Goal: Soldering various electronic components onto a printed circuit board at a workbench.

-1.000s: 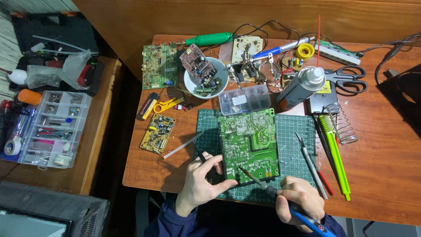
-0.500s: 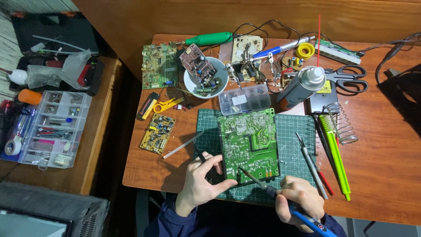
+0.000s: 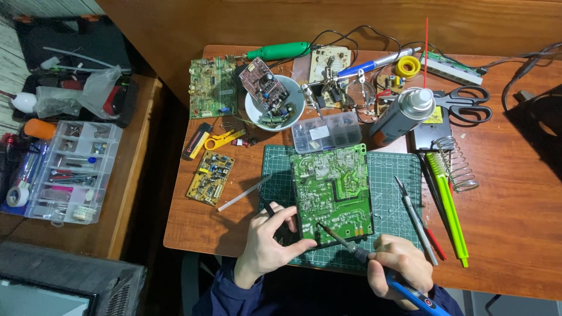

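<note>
Green circuit board (image 3: 331, 193) between both hands

Both arms come up from the bottom edge in dark blue sleeves. The left hand (image 3: 266, 246) sits palm down, wrist bent a bit, fingers (image 3: 285, 217) stretched forward and spread, with the thumb poking out sideways toward the other hand. Something thin and dark runs up between the index and middle fingers, can't tell how tightly it's held. The right hand (image 3: 398, 269) is curled into a loose fist, pen-style grip, knuckles up, thumb and index pinched at the front, wrist tucked low near the body. Hands sit near each other, not touching.
</note>
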